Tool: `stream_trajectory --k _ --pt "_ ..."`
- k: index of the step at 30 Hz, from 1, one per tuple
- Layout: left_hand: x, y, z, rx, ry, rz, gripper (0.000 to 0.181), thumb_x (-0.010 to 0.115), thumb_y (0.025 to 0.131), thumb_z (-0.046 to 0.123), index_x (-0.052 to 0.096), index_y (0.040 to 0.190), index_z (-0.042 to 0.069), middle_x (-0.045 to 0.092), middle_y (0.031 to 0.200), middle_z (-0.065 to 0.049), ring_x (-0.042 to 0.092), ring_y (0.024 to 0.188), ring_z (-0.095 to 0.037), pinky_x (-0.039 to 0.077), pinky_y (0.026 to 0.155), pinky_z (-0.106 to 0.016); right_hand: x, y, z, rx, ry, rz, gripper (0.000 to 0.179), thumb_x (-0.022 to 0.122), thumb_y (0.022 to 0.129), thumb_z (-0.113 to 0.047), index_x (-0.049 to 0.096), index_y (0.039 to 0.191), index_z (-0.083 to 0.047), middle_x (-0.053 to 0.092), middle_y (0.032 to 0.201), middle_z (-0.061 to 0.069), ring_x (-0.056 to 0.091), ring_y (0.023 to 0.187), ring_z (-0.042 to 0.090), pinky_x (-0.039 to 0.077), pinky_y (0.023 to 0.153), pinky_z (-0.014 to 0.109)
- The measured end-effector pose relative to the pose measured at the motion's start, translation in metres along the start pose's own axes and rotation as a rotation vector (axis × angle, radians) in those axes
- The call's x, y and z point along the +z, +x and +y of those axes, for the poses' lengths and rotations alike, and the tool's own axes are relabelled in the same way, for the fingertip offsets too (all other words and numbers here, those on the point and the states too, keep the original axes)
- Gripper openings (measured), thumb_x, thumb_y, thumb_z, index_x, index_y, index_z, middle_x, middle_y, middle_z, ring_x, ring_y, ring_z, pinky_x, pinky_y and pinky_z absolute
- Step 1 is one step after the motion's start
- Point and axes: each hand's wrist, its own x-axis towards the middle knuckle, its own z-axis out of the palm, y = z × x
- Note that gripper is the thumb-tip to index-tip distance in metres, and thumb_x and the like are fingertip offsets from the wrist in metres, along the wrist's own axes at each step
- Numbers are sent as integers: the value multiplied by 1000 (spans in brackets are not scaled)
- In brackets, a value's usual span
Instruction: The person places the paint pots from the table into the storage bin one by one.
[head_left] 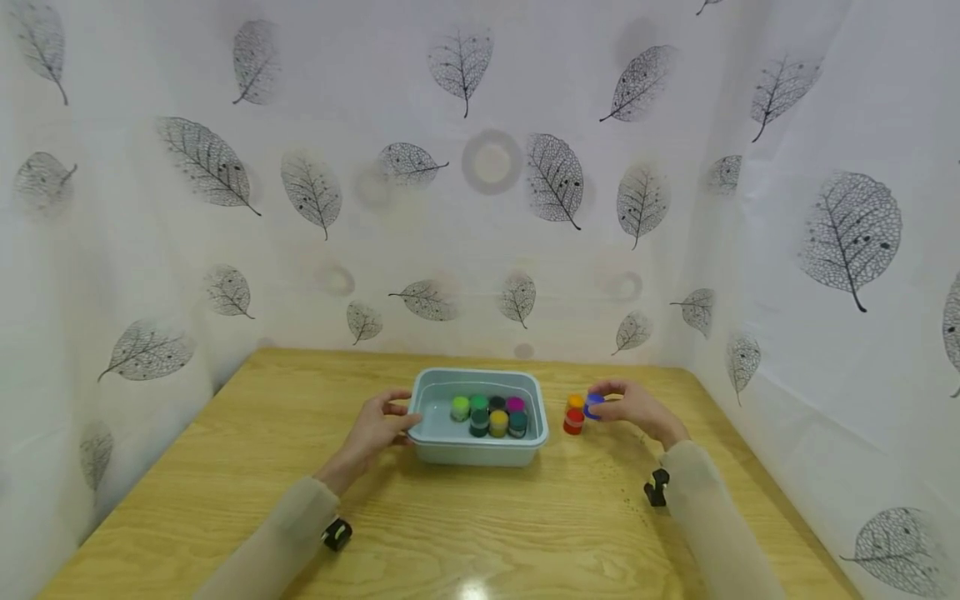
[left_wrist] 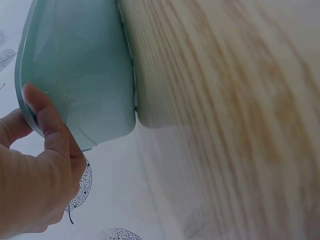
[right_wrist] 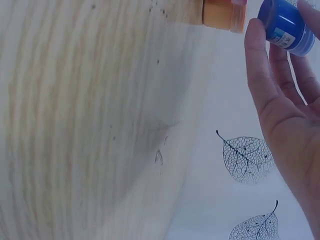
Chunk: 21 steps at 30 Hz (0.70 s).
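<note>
My left hand (head_left: 378,427) grips the left rim of a pale blue-green plastic tub (head_left: 480,454), thumb on one side of the rim and fingers on the other. Inside the tub stand several small paint jars: light green (head_left: 461,408), green, dark green, black, magenta (head_left: 515,405), yellow (head_left: 498,423) and teal. My right hand (head_left: 637,410) pinches a blue paint jar (right_wrist: 284,25) between thumb and fingers; in the right wrist view it is tilted and raised off the table. Just left of that hand, a red jar (head_left: 573,422) stands in front of an orange jar (head_left: 575,402).
The wooden table (head_left: 480,525) meets a white curtain (head_left: 480,250) with leaf prints at the back and sides. Small dark specks (head_left: 633,500) dot the table near the right wrist. A black device (head_left: 657,487) is on the right wrist, another (head_left: 337,534) on the left.
</note>
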Motion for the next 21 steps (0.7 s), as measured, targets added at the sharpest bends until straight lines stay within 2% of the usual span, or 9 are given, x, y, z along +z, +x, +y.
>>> stream_trajectory --k 8,16,21 --pt "0 1 -2 4 -1 -5 51 70 89 3 50 136 -1 55 107 -17 66 74 -25 62 66 -39 13 4 -9 -49 -12 28 50 75 87 -20 56 127 2 59 124 20 63 105 22 58 89 35" --pt "1 1 0 -3 -3 3 50 70 89 3 51 136 1 55 107 -18 67 77 -26 62 68 -38 23 8 -23 -38 21 -11 53 76 86 -20 55 129 2 63 120 16 62 106 23 57 90 34" --pt "1 0 1 -1 -3 5 51 70 89 2 51 136 0 54 107 -18 66 76 -26 62 69 -40 30 12 -29 -48 46 -41 55 78 85 -19 55 129 3 63 125 22 66 102 20 57 92 38"
